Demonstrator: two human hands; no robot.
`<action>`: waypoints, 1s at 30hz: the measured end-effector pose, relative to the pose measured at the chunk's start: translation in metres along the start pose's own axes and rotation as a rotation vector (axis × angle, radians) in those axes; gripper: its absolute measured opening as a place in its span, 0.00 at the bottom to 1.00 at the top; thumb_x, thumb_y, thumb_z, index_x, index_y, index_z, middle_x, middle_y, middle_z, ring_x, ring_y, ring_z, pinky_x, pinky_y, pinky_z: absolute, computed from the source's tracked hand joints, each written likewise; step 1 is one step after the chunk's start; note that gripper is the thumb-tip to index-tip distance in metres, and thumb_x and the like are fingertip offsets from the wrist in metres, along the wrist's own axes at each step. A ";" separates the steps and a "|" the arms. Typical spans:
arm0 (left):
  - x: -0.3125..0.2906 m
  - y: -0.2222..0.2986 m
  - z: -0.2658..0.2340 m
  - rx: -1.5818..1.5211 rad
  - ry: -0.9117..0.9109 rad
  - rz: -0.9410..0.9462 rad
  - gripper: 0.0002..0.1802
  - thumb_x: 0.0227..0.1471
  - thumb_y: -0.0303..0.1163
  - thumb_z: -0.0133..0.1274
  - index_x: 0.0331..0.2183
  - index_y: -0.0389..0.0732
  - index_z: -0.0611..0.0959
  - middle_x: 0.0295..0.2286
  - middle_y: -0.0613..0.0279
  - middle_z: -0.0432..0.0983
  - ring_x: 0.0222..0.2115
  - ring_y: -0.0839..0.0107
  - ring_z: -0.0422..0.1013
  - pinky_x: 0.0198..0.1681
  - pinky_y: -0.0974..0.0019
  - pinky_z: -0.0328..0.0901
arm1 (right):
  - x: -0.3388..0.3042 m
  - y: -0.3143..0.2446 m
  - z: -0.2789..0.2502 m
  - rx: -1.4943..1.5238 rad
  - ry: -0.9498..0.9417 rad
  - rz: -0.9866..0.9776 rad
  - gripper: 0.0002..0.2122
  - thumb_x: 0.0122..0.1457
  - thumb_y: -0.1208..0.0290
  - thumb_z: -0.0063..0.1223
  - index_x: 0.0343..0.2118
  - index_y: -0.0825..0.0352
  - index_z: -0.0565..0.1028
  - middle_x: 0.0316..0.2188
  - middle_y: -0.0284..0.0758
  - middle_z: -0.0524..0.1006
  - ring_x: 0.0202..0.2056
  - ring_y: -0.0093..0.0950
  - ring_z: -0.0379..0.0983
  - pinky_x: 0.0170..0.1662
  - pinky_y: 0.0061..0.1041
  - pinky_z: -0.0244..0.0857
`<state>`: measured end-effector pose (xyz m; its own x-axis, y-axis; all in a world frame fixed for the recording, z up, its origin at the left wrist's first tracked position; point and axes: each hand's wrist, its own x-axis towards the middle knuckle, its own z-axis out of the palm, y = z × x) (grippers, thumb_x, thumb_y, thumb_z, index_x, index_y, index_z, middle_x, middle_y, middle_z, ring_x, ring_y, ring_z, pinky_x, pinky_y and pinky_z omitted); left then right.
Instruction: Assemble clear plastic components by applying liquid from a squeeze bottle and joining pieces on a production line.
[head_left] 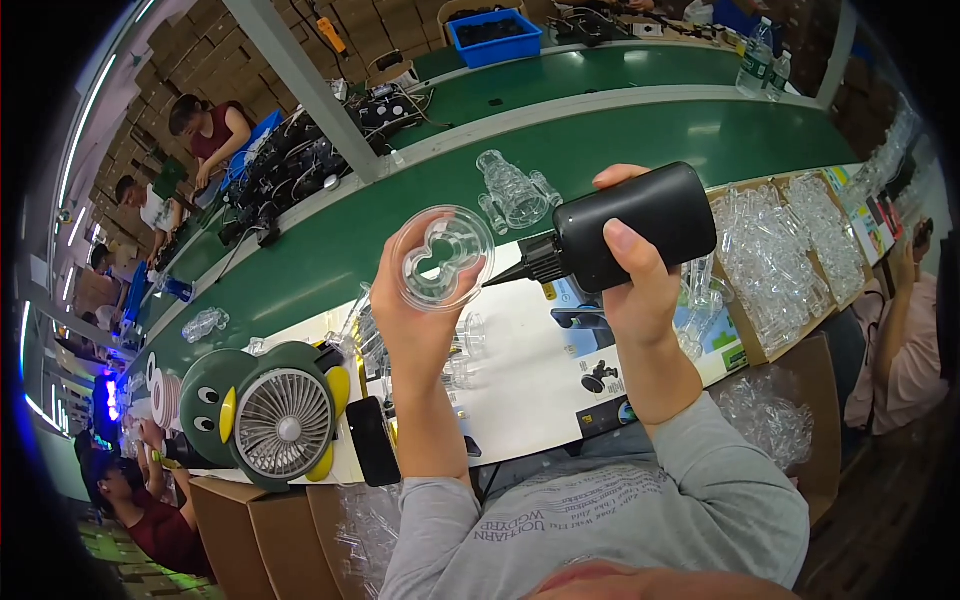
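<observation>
My left hand (418, 322) is closed round a clear plastic part (446, 262) with a round rim and a lobed, hollow shape inside. In my right hand (640, 290) is a black squeeze bottle (650, 222), tipped on its side with its cone nozzle pointing left. The nozzle tip reaches the rim of the clear part; whether they touch I cannot tell. Just beyond, a clear plastic assembly (515, 190) with smaller pieces beside it lies on the green table (620, 140). Under my hands is a printed cardboard sheet (520, 390).
A green penguin-shaped fan (285, 425) and a black phone (374, 440) are at the left. Boxes of clear parts (770, 265) stand at the right. A metal post (300, 85), a blue bin (495, 38) and water bottles (757, 60) are farther back. Several people work nearby.
</observation>
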<state>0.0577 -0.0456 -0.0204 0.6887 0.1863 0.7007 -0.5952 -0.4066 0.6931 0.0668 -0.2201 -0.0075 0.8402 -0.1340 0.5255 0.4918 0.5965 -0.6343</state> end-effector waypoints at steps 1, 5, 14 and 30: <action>0.000 0.001 0.000 0.000 -0.002 0.000 0.23 0.32 0.24 0.63 0.37 0.36 0.77 0.36 0.60 0.74 0.36 0.71 0.70 0.42 0.70 0.63 | 0.000 0.000 0.001 0.010 0.001 0.001 0.16 0.45 0.76 0.52 0.39 0.69 0.66 0.38 0.35 0.69 0.34 0.20 0.69 0.37 0.19 0.65; 0.000 0.001 -0.002 0.055 0.002 0.062 0.24 0.31 0.23 0.63 0.37 0.36 0.77 0.36 0.59 0.74 0.37 0.68 0.71 0.44 0.69 0.62 | 0.002 -0.001 0.003 0.021 0.026 0.047 0.17 0.44 0.75 0.50 0.39 0.69 0.64 0.38 0.40 0.69 0.32 0.24 0.70 0.35 0.21 0.68; 0.000 0.003 -0.004 0.071 0.037 0.187 0.24 0.30 0.20 0.62 0.37 0.35 0.77 0.37 0.55 0.74 0.40 0.61 0.70 0.46 0.62 0.63 | 0.005 -0.001 0.000 0.028 0.024 0.101 0.16 0.45 0.74 0.50 0.39 0.70 0.65 0.38 0.39 0.69 0.32 0.22 0.70 0.34 0.20 0.68; 0.001 0.008 -0.019 0.409 -0.002 0.487 0.18 0.33 0.28 0.62 0.34 0.38 0.80 0.34 0.56 0.73 0.38 0.58 0.69 0.46 0.54 0.60 | 0.008 -0.004 -0.003 -0.025 -0.026 0.125 0.16 0.44 0.75 0.50 0.38 0.71 0.66 0.37 0.39 0.70 0.31 0.23 0.71 0.34 0.20 0.69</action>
<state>0.0455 -0.0316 -0.0110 0.3794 -0.1076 0.9190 -0.6346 -0.7530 0.1738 0.0720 -0.2263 -0.0030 0.8892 -0.0389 0.4559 0.3894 0.5874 -0.7094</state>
